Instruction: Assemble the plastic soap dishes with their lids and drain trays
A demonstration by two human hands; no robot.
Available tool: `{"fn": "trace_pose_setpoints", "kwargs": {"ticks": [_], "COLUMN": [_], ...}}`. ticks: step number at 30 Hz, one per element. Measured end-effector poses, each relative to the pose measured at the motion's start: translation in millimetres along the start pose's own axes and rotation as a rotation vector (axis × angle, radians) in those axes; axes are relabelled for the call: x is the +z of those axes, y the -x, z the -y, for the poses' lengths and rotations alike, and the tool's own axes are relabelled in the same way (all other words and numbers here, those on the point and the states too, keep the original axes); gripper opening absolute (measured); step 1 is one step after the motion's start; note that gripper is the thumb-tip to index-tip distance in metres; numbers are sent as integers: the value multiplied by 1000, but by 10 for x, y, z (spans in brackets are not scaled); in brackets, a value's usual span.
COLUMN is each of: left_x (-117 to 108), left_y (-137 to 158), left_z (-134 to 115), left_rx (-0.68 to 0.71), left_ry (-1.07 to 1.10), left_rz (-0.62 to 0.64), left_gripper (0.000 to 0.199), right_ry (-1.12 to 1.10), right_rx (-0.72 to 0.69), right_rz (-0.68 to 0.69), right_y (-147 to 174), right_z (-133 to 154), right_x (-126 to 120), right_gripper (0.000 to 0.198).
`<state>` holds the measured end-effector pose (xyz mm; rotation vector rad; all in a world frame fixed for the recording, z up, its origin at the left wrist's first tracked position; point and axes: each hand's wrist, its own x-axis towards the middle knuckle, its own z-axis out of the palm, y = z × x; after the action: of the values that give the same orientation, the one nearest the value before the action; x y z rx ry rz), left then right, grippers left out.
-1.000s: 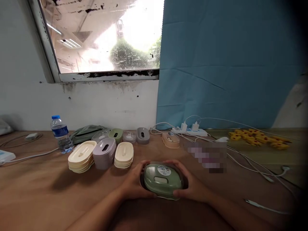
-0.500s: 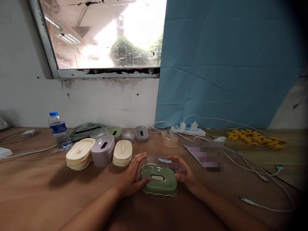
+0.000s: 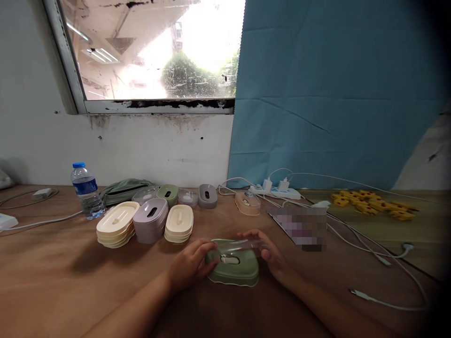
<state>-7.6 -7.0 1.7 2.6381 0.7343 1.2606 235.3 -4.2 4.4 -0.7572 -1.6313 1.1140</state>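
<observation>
A green oval plastic lid (image 3: 243, 273) with a pale slot insert rests on the table in front of me, a cream edge showing beneath it. Over its far half is a clear plastic cover (image 3: 237, 245), tilted and partly blurred. My left hand (image 3: 190, 261) grips the cover's left end, its thumb close to the green lid. On the other end, my right hand (image 3: 270, 253) holds the cover between thumb and fingers. The cover's underside and exact contact with the lid cannot be made out.
Stacks of cream lids (image 3: 118, 218) and lilac lids (image 3: 151, 220) stand at left, beside a water bottle (image 3: 86, 190). A peach box with a clear cover (image 3: 247, 203) sits behind my hands. Cables, a power strip (image 3: 289, 192) and yellow parts (image 3: 373, 204) lie to the right.
The clear cover has tipped, its sticker no longer facing me, and more of the green lid is uncovered. My left thumb has drawn back from the lid's slot.
</observation>
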Motion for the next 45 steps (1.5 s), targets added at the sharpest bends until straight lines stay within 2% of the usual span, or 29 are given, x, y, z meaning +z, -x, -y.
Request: {"fn": "trace_pose_setpoints", "kwargs": {"ticks": [2, 5, 8, 9, 12, 16, 19, 21, 23, 26, 28, 30, 31, 34, 37, 41, 45], "left_x": [32, 68, 27, -4, -115, -203, -213, -216, -237, -318, -384, -428, -434, -386, -293, -226, -239], "left_y": [24, 55, 55, 45, 1, -27, -28, -65, -167, -456, -695, -910, -996, -1145, -1166, -1125, -1099], "left_z": [7, -21, -95, -118, -148, -122, -127, -139, -131, -26, 131, 347, 467, 817, 1070, 1238, 1293], "left_rx": [14, -57, -170, -155, 17, 168, 221, 211, 141, -79, -265, -423, -460, -534, -596, -657, -687], "left_ry": [45, 193, 233, 204, 96, -77, -224, -312, -385, -446, -475, -523, -536, -557, -572, -581, -564], "left_rz": [-69, -132, -11, 55, 220, 325, 343, 268, 127, -41, -49, -2, 10, 36, 66, 106, 121], "left_gripper": [34, 30, 38, 39, 29, 32, 32, 29, 23, 20, 20, 19, 18, 15, 14, 13, 14], "right_ry": [-7, -12, -22, -31, -50, -104, -245, -325, -350, -330, -314, -302, -298, -272, -233, -207, -160], "right_rx": [6, 56, 98, 103, 115, 177, 166, 138, 141, 164, 164, 160, 156, 131, 111, 118, 127], "right_rz": [-24, -78, -144, -160, -193, -181, -189, -233, -274, -305, -322, -326, -323, -307, -298, -297, -284], "right_y": [-4, -10, -29, -39, -61, -63, -68, -82, -97, -103, -97, -86, -81, -69, -65, -64, -58], "right_z": [-26, -27, -9, -5, -2, -13, -37, -64, -95, -128, -135, -134, -132, -131, -134, -125, -111], "right_x": [-7, 15, 45, 51, 53, 34, 3, -27, -61, -104, -118, -120, -119, -112, -112, -116, -123], "right_gripper": [60, 45, 30, 28, 29, 31, 33, 36, 38, 39, 39, 38, 38, 38, 39, 41, 34]}}
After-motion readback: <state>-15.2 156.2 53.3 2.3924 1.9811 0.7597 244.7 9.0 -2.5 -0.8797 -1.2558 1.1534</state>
